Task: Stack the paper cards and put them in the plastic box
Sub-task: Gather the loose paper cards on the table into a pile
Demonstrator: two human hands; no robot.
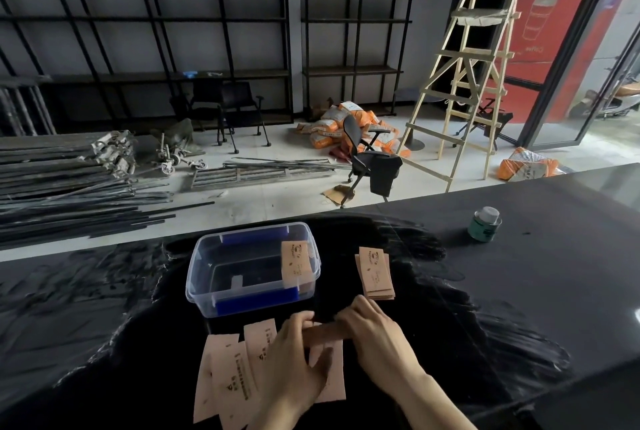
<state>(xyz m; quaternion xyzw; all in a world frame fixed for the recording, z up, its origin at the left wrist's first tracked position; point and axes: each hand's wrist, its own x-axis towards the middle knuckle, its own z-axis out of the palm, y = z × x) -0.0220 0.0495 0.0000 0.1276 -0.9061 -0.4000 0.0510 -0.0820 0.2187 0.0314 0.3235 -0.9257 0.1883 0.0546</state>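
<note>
Paper cards, loose group (227, 374): tan kraft-coloured strips, long and narrow, with dark printing along their length and a small emblem near one end. They lie overlapping and fanned on the near part of the desk (519, 291), just in front of the box. The printing is too small and blurred to read.

Paper card in hand (323, 332): same tan stock, held crosswise between both hands above the loose group. The left hand (294, 357) has its fingers (304, 320) pinched on the card's left end; the right hand (377, 336) has its fingers closed on the right end.

Paper cards, stacked (375, 273): a neat pile of the same strips, edges nearly aligned, lying flat on the desk just right of the box. The top card shows a small round emblem and a line of dark text, not legible.

Paper card in box (294, 261): one strip leaning against the inside of the box's right wall, emblem end uppermost.

Plastic box (252, 270): clear, rectangular, rounded corners, lid off, blue clip handles at the far and near ends. It sits on the desk at centre.

Desk: black, glossy, with smeared dusty streaks.

Small can (485, 224): green body with pale lid, far right on the desk, well apart from the cards; label unreadable.
</note>
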